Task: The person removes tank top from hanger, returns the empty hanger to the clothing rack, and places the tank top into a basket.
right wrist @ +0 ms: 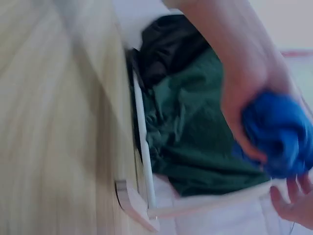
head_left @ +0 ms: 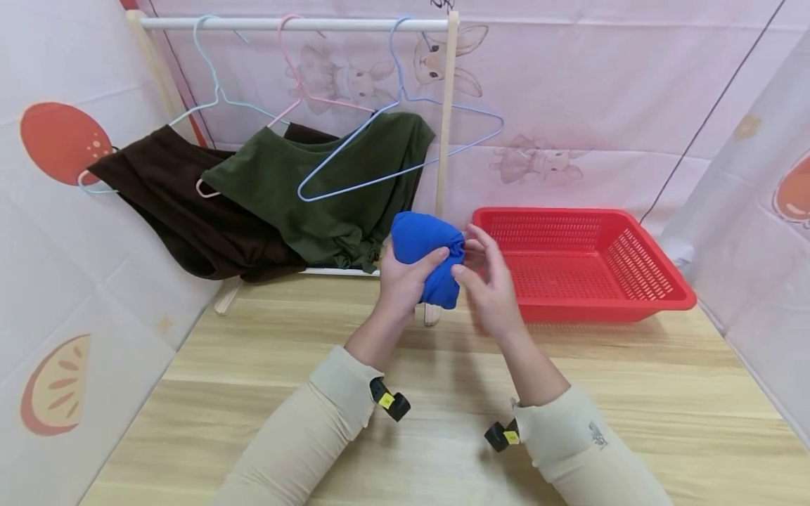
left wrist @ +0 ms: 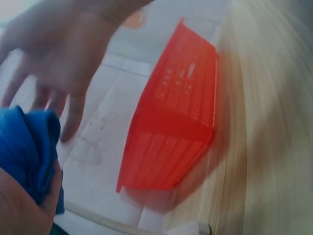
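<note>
My left hand (head_left: 400, 282) grips a compact bundle of blue cloth (head_left: 419, 235), its thumb lying across the front. The bundle is folded or rolled, with a gathered tuck at its right side; what garment it is cannot be told. Just to the right is my right hand (head_left: 495, 294), fingers spread and slightly bent, close to the bundle's right edge. The left wrist view shows the right hand (left wrist: 61, 58) with extended fingers, holding nothing. In the right wrist view the blue cloth (right wrist: 279, 132) sits within the left hand's grasp, somewhat blurred.
Behind stands a rack with a white rail (head_left: 354, 24). A dark brown garment (head_left: 183, 190) and a dark green garment (head_left: 329, 183) hang there on hangers, beside a bare blue hanger (head_left: 361, 188). A red plastic basket (head_left: 588, 313) rests on the wooden table (head_left: 436, 464) at right.
</note>
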`<state>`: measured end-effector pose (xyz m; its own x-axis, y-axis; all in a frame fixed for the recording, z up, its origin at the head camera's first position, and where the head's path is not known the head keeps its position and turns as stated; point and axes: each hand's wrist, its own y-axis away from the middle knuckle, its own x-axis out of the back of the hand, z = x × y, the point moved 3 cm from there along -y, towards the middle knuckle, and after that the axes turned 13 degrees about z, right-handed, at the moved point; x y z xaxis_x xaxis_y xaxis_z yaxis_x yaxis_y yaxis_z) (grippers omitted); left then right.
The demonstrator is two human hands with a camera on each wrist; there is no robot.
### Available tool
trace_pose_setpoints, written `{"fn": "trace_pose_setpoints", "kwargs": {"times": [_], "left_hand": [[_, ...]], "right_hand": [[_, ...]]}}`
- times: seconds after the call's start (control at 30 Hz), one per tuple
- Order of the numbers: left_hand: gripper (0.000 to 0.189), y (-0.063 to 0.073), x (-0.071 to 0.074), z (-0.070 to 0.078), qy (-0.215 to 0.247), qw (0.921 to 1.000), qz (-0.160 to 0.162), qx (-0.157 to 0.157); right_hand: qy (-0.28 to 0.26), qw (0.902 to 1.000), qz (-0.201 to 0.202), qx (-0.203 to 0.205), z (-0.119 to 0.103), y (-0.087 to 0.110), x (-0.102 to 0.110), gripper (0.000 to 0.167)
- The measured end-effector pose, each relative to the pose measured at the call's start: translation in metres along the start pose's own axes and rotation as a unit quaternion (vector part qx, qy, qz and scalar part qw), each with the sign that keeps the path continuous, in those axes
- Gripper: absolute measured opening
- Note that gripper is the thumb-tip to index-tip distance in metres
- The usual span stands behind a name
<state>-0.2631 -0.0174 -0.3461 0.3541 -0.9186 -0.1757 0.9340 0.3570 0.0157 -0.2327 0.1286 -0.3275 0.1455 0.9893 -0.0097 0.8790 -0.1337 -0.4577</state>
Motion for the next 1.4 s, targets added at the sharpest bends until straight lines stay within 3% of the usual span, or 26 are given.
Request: {"fn": "trace_pose_setpoints", "kwargs": {"times": [0.07, 0.13, 0.2, 0.27, 0.37, 0.43, 0.57, 0.73, 0.83, 1.0, 1.1, 1.23, 1.4], "left_hand": [[0.100, 0.002, -0.002, 0.001, -0.001, 0.9992, 0.005, -0.040], [0.097, 0.006, -0.006, 0.002, 0.008, 0.9965, -0.014, -0.082], [0.096, 0.011, -0.010, 0.004, 0.023, 0.9916, -0.052, -0.116], [0.095, 0.015, -0.015, 0.006, 0.047, 0.9845, -0.109, -0.129], [0.089, 0.018, -0.019, 0.009, 0.077, 0.9729, -0.186, -0.113], [0.083, 0.019, -0.020, 0.010, 0.082, 0.9686, -0.218, -0.088], [0.079, 0.018, -0.019, 0.011, 0.101, 0.9608, -0.254, -0.043], [0.071, 0.015, -0.017, 0.009, 0.160, 0.9417, -0.296, 0.010], [0.073, 0.011, -0.017, 0.007, 0.167, 0.9433, -0.286, 0.021], [0.082, 0.006, -0.017, 0.003, 0.086, 0.9720, -0.218, -0.013], [0.084, 0.005, -0.016, 0.000, 0.029, 0.9829, -0.177, -0.042], [0.083, 0.006, -0.018, -0.002, -0.010, 0.9859, -0.153, -0.067], [0.083, 0.008, -0.021, -0.003, -0.024, 0.9846, -0.164, -0.058]], "right_hand": [[0.052, 0.9981, -0.025, 0.021, -0.004, 0.007, -0.009, 0.073], [0.096, 0.9940, -0.043, 0.027, -0.005, 0.012, -0.016, 0.086], [0.120, 0.9912, -0.044, 0.034, -0.006, 0.014, -0.020, 0.096], [0.120, 0.9918, -0.033, 0.031, -0.006, 0.012, -0.020, 0.098], [0.115, 0.9930, -0.013, 0.020, -0.005, 0.006, -0.016, 0.098], [0.119, 0.9928, -0.008, 0.010, -0.003, 0.001, -0.013, 0.099], [0.135, 0.9908, -0.008, 0.005, -0.002, -0.005, -0.010, 0.103], [0.160, 0.9870, -0.003, 0.011, 0.000, -0.013, -0.004, 0.106], [0.176, 0.9842, -0.007, 0.016, 0.004, -0.020, 0.002, 0.108], [0.194, 0.9808, -0.023, 0.002, 0.012, -0.030, 0.011, 0.110], [0.197, 0.9797, -0.036, -0.014, 0.015, -0.032, 0.013, 0.113], [0.190, 0.9805, -0.037, -0.032, 0.021, -0.032, 0.013, 0.113], [0.146, 0.9878, -0.011, -0.052, 0.005, -0.028, 0.011, 0.098]]}}
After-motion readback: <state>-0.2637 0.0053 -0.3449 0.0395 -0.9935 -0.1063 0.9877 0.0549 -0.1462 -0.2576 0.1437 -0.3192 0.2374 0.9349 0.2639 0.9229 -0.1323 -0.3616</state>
